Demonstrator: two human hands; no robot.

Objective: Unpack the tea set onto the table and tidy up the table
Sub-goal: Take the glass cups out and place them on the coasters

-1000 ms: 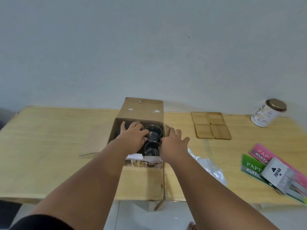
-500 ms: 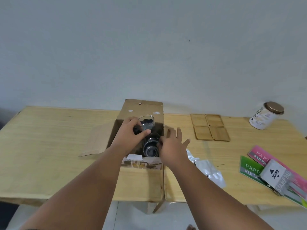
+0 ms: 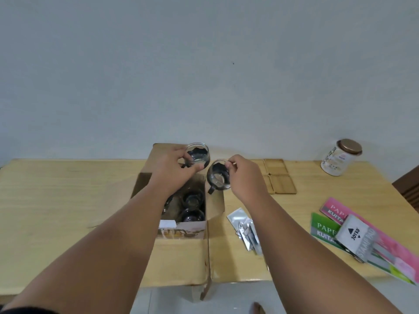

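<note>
An open cardboard box stands at the middle of the wooden table. My left hand holds one glass tea cup above the box's far side. My right hand grips a second glass cup with a dark handle, lifted just right of the first. Two more glass cups still sit inside the box, dark and partly hidden by my left forearm.
Wooden coasters lie in a square group right of the box. A silver foil packet lies near the front edge. A white jar with a brown lid stands at the far right. Pink and green paper packs with a stamp pad box lie at right.
Both hands have risen out of the box. The left lifted its cup higher, and the right, which was at the box's edge, now holds a second cup in the air.
</note>
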